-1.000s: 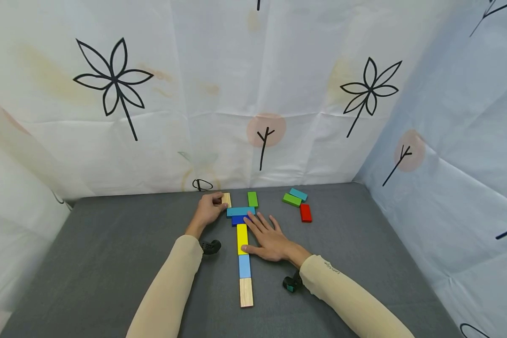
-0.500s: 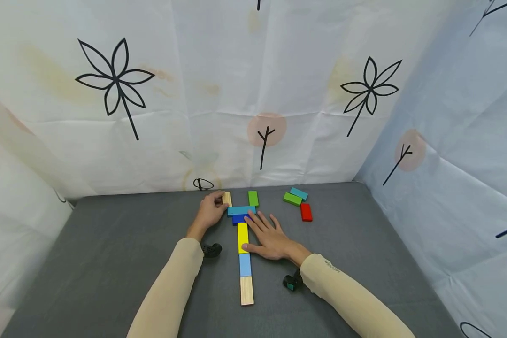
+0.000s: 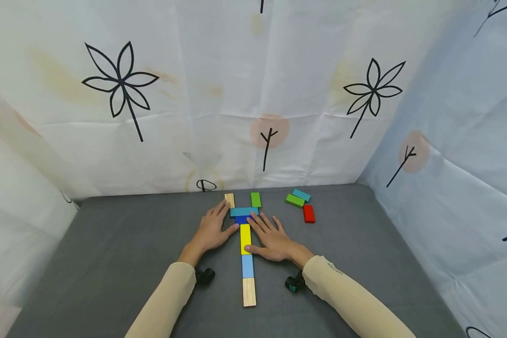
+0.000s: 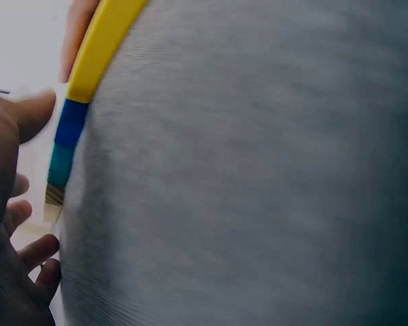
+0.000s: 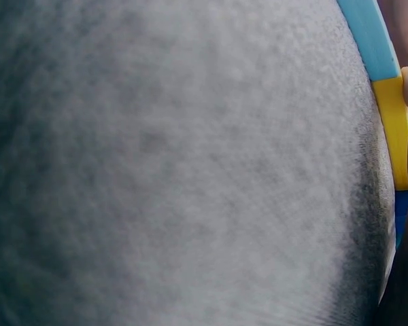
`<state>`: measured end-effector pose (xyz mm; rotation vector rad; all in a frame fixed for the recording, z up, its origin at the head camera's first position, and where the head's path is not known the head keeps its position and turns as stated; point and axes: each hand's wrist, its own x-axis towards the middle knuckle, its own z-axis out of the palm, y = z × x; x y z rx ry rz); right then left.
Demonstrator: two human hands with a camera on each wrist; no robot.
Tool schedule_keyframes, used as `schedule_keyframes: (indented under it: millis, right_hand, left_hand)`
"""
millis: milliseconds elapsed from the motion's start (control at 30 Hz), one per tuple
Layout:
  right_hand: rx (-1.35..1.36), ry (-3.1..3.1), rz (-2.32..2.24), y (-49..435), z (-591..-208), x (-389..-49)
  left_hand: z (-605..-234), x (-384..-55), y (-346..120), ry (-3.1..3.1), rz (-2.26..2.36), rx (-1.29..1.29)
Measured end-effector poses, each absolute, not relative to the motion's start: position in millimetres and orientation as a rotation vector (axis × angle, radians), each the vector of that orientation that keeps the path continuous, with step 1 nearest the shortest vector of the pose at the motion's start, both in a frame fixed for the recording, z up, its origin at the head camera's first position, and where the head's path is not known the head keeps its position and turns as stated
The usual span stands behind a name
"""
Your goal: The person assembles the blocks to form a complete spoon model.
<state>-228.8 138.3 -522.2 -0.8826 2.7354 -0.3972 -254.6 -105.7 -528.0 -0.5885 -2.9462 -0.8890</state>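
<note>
Flat wooden blocks form a figure on the grey table. A natural wood block (image 3: 249,292), a light blue block (image 3: 247,266) and a yellow block (image 3: 245,237) make its stem. Above them lie a dark blue block (image 3: 241,219) and a wider teal block (image 3: 244,212), topped by a natural wood block (image 3: 229,200) at left and a green block (image 3: 256,199) at right. My left hand (image 3: 211,231) lies with fingers extended beside the upper blocks, its thumb near the dark blue one. My right hand (image 3: 273,240) spreads its fingers, touching the dark blue and yellow blocks.
To the right of the figure lie a loose green block (image 3: 295,201), a teal block (image 3: 302,195) and a red block (image 3: 309,213). White patterned cloth (image 3: 219,141) hangs behind the grey table (image 3: 143,263) and along its sides.
My left hand has let go of the upper left natural wood block, straightened its fingers and drawn back toward me. The right hand has stayed in place on the blocks.
</note>
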Motion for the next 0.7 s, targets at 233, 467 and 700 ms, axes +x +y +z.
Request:
schedule_keyframes:
  millis: [233,467,700]
  right_hand:
    - [-0.88,2.736,-0.425,138.9,-524.0,-228.9]
    - [-0.904,2.729,-0.455,139.7,-525.6,-229.6]
    - [-0.888,2.724,-0.428,139.9,-521.6,-228.2]
  left_hand:
    - [-533.3,-250.3,-103.3,-3.006,-0.8,-0.636]
    - [-537.1,-252.5,-101.7,-3.027,-0.753,-0.658]
    - [-539.6,-252.6,-101.2,-3.045,-0.69,-0.662]
